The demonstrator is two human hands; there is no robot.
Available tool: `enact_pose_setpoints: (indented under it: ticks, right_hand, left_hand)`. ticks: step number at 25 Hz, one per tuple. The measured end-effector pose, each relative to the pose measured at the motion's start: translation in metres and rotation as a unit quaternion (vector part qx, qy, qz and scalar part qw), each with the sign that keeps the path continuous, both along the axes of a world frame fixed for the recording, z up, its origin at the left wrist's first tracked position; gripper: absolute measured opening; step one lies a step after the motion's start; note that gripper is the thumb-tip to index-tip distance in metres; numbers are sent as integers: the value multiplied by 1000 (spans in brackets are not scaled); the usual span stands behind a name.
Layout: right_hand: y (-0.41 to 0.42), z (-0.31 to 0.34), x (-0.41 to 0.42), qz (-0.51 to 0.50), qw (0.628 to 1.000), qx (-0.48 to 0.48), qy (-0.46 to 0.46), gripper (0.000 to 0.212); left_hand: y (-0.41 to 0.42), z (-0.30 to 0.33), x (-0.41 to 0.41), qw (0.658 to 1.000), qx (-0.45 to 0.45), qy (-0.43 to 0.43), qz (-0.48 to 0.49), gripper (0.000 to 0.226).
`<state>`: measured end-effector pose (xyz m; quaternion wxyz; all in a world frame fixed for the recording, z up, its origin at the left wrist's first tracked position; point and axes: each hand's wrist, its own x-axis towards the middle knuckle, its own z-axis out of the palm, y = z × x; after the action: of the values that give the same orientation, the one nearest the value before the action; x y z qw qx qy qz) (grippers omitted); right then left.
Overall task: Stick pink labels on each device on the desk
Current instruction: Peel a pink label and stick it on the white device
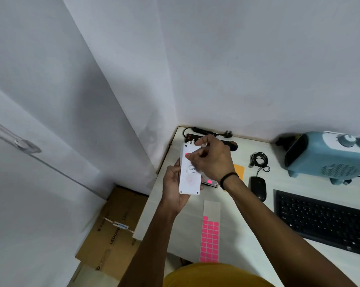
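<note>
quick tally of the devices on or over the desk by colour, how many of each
white: 1, the device held in the left hand, with the right hand pressing a pink label onto it
black: 3, power strip, mouse, keyboard
blue: 1, heater
silver: 1, a flat device already labelled, mostly hidden
total: 6

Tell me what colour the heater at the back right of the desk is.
The heater is light blue with a white panel holding its knobs, seen in the head view.
</note>
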<state>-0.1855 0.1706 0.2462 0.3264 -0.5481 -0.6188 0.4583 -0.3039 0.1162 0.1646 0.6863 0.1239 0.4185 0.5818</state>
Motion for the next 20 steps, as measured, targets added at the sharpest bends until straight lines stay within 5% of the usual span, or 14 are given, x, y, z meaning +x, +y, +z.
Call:
enact_pose_setpoints:
  ticks: [7,11,17,20]
  right_hand:
    - [1,8,7,-35,996,7,-84,30]
    - [0,3,17,-52,993,5,-110,52]
    - [-6,-12,23,8,993,-5,-117,53]
    - [-8,-15,23,11,989,-1,-149,48]
  left_hand:
    - [-12,8,6,999,8,33,-9,73]
    - [-16,11,4,999,31,43,-11,67]
    - [-21,17,1,998,21,36,-41,64]
    - [-21,24,7,990,7,110,-89,64]
